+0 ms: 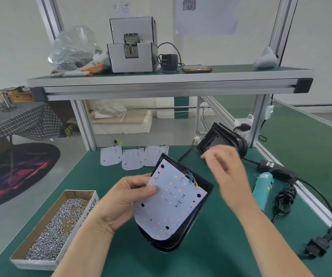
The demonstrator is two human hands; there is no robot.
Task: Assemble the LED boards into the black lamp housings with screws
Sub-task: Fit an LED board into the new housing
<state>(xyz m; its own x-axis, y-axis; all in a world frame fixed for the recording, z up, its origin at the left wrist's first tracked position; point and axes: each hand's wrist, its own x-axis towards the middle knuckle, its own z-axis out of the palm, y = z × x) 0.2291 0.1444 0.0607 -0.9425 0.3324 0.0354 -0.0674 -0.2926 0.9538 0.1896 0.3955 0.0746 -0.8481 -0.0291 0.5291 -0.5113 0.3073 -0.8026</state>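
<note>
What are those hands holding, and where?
The left hand grips the LED board and black housing by their left edge, thumb on the board. The right hand is blurred: cannot tell.

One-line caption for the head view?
Left hand pinches white LED board onto black plastic lamp housing; blurred right hand hovers beside it.

The counter [93,172] lies bare at left-centre, between the screw box [89,213] on the left front edge and spare LED boards [132,159] along the far edge. The screwdriver [263,186] and tangled cables [284,198] crowd the right edge, and stacked housings [231,134] fill the far right corner.
</note>
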